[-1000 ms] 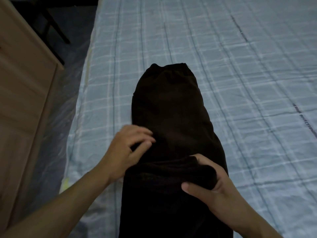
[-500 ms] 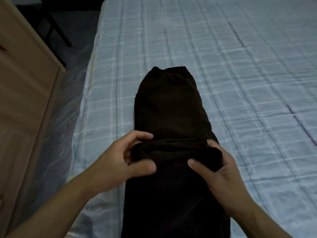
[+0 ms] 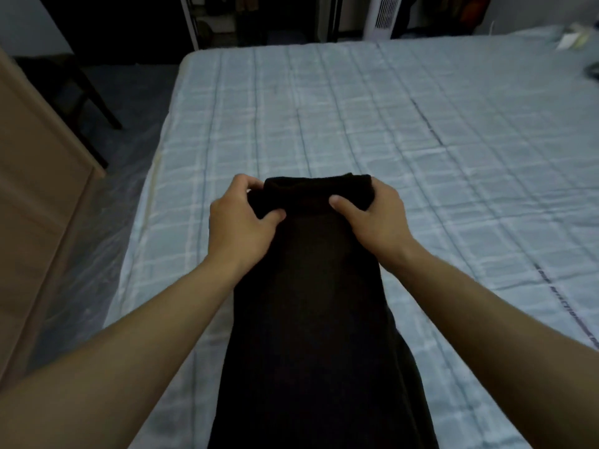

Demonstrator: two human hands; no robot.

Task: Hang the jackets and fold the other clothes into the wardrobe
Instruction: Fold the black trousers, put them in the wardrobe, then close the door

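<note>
- Lying lengthwise on the bed [image 3: 356,108], a dark garment [image 3: 311,303] runs from the near edge toward the middle, closer to the left edge than to the right.
- Its far end is doubled over into a thick band of cloth, and both hands have hold of that band.
- The left hand [image 3: 240,222] grips the band's left corner. Its fingers [image 3: 246,184] curl over the far side and the thumb presses on the near side, with the cloth pinched between them.
- The right hand [image 3: 372,218] grips the right corner in the same way, with its fingers [image 3: 385,191] wrapped round the outer edge and the thumb laid on top of the fold.
- A short span of the band shows bare between the two thumbs, and the rest of the garment lies flat between the forearms.
- The bed's cover is pale blue with a checked pattern.
- A light wooden cabinet [image 3: 39,189] stands off the left edge, with clear plastic sheeting [image 3: 97,238] on the floor between it and the bed.
- A dark chair [image 3: 81,89] stands beyond the cabinet, near the bed's far left corner.
- Past the far edge stands a white slatted appliance [image 3: 381,16].
- Small pale items [image 3: 573,38] lie by the far right corner, too blurred to identify.
</note>
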